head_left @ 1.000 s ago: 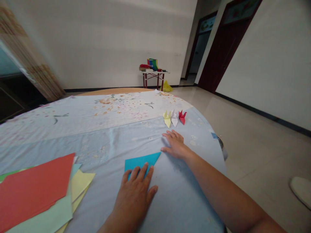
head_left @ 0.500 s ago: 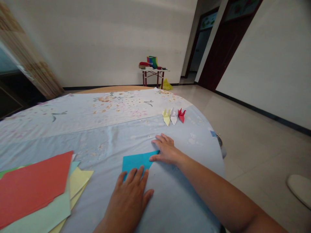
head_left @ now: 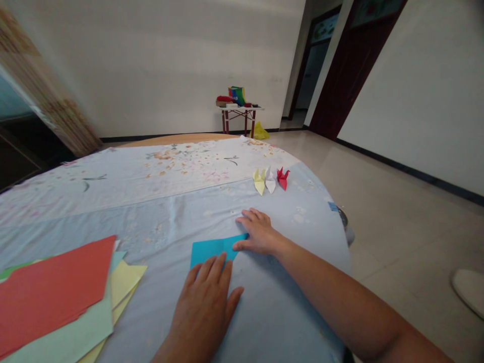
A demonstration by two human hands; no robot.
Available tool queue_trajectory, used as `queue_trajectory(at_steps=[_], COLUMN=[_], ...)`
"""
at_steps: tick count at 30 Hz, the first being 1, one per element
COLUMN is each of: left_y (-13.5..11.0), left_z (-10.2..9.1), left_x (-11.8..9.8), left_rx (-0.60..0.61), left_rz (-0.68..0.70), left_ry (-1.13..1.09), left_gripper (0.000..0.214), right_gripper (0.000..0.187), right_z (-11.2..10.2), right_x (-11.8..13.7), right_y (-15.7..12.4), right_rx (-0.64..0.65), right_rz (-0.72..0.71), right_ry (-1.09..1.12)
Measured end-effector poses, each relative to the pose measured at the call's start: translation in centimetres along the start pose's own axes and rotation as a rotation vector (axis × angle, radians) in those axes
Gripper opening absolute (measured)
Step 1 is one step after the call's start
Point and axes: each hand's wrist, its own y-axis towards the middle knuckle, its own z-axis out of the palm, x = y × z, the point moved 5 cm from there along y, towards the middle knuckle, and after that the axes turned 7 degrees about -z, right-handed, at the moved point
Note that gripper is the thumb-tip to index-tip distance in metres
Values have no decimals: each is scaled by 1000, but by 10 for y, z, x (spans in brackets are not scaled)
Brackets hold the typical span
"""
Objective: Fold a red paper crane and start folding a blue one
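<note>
A folded piece of blue paper [head_left: 207, 248] lies flat on the cloth-covered table, with a faint crease near its middle. My left hand [head_left: 206, 295] rests over its near part, fingers stretched out and thumb apart, hiding that side of the sheet. At the paper's right corner is my right hand [head_left: 257, 233], its thumb on the blue edge and its other fingers spread on the cloth beyond. Three folded paper cranes stand in a row farther back: a pale yellow crane [head_left: 259, 182], a white crane [head_left: 269, 180] and a red crane [head_left: 283, 178].
To the left lies a stack of coloured paper, a red sheet [head_left: 56, 295] on top with pale green and yellow ones below. The table's tablecloth [head_left: 181, 206] has a curved edge at right. A small side table [head_left: 242, 109] bearing a colourful bag stands by the wall.
My left hand has slid slightly forward and to the right over the blue paper. My right hand stays in place at the corner.
</note>
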Motion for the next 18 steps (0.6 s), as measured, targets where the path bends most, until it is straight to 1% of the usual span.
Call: queue_trajectory(at_steps=[3,6,12,15,17,18], left_y=[3,3,1,2,2,3], left_z=[9,11,9,9,8,8], left_x=[-4,-3,0,0,0,1], left_rx=[44,51,72,78,70,64], left_rz=[14,8,8,9,5,4], left_ry=[-27,-57,-84,-98,-115,-126], left_gripper=[42,39,39,39,38,37], right_gripper=[85,84,78,65,50,43], right_z=[-1,-6,-15,-24,-40,-51], right_x=[0,-6,-38,-46,-39,-29], right_y=[0,0,-5,-5,-5,-6], right_rx=[5,5,-4,-52,-144,-210], right_rz=[2,26,155,175,127,63], right_ry=[4,5,7,31,130,232])
